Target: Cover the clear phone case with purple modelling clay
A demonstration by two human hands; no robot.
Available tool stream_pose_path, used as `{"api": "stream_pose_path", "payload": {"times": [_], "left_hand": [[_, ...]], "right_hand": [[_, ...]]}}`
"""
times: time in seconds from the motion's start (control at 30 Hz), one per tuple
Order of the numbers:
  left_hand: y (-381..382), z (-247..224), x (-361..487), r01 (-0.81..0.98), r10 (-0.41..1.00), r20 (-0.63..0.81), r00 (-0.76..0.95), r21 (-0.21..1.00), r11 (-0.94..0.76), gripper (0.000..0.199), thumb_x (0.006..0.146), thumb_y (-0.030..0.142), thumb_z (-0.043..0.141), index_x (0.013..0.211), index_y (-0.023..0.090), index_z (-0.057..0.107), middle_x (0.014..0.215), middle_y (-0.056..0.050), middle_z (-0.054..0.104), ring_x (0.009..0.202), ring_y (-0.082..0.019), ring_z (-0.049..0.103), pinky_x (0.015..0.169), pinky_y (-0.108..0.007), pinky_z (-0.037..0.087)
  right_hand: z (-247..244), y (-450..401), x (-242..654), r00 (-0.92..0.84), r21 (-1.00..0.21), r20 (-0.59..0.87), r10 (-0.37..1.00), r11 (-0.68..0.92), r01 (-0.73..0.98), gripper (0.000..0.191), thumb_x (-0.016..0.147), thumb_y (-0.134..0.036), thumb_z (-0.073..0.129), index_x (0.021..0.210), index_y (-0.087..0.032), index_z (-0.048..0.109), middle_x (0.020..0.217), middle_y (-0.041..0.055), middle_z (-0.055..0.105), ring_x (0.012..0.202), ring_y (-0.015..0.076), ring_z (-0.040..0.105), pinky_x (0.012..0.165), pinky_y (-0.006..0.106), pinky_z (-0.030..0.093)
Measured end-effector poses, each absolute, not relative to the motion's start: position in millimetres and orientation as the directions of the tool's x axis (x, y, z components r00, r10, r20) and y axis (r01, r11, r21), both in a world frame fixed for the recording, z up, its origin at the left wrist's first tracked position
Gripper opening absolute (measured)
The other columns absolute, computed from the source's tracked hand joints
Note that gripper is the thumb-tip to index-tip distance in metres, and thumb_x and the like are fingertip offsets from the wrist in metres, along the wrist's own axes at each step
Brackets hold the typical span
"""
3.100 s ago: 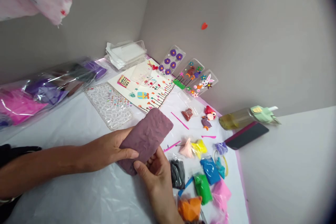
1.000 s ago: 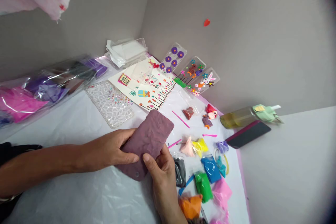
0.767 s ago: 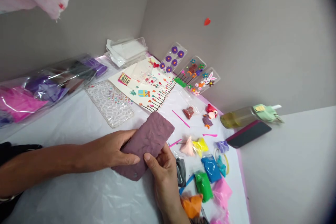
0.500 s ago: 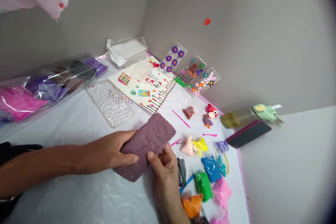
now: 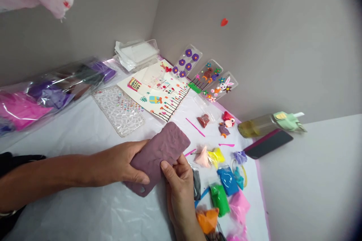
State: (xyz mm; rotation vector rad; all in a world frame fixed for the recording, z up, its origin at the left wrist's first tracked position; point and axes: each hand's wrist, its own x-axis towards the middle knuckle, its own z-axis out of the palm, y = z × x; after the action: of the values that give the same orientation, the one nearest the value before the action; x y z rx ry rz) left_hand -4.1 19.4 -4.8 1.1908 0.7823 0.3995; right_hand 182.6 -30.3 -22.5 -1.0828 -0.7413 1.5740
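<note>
A phone case covered in purple-brown clay [image 5: 161,154] is held tilted above the white table cover. My left hand [image 5: 128,163] grips its left edge, thumb lying on the clay face and fingers hidden beneath. At the right edge, my right hand [image 5: 178,177] pinches the case, its thumb on the clay and its fingers behind. A small hole shows near the lower end. The clay surface looks lumpy.
Clay packets, among them a green one [image 5: 220,199] and a blue one [image 5: 227,180], lie at right. Farther back are a decorated sheet [image 5: 154,99], a gem sheet [image 5: 118,111], decorated clear cases [image 5: 186,62], a bottle [image 5: 254,127] and a phone [image 5: 268,144]. Bagged clay [image 5: 51,94] sits left.
My left thumb has slid slightly down the clay, and more of the hole near the lower end shows. My right hand and the case have shifted very slightly right.
</note>
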Motion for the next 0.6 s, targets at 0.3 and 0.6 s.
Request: {"api": "stream_pose_path", "payload": {"times": [0.3,0.6], "left_hand": [[18.9,2.7,-6.3,0.144,0.598,-0.355,0.719,0.917,0.372,0.052,0.072,0.025,0.075,0.123,0.023,0.064,0.087,0.003,0.064,0.075,-0.017,0.06,0.063,-0.022,0.047],[21.6,-2.4,-6.5,0.135,0.731,-0.275,0.624,0.96,0.246,0.039,0.086,0.037,0.067,0.121,0.021,0.062,0.106,-0.002,0.072,0.096,-0.024,0.068,0.078,-0.028,0.055]], "right_hand": [[-18.6,-32.3,183.7,-0.014,-0.866,-0.282,0.959,-0.261,-0.427,0.031,0.081,-0.03,0.084,0.108,-0.022,0.072,0.102,0.0062,0.08,0.087,0.0211,0.073,0.081,0.034,0.058],[-16.0,-31.1,181.4,-0.064,-0.874,-0.265,0.962,-0.267,-0.405,0.037,0.081,-0.032,0.083,0.114,-0.021,0.072,0.108,0.0078,0.08,0.095,0.0235,0.073,0.088,0.036,0.056]]}}
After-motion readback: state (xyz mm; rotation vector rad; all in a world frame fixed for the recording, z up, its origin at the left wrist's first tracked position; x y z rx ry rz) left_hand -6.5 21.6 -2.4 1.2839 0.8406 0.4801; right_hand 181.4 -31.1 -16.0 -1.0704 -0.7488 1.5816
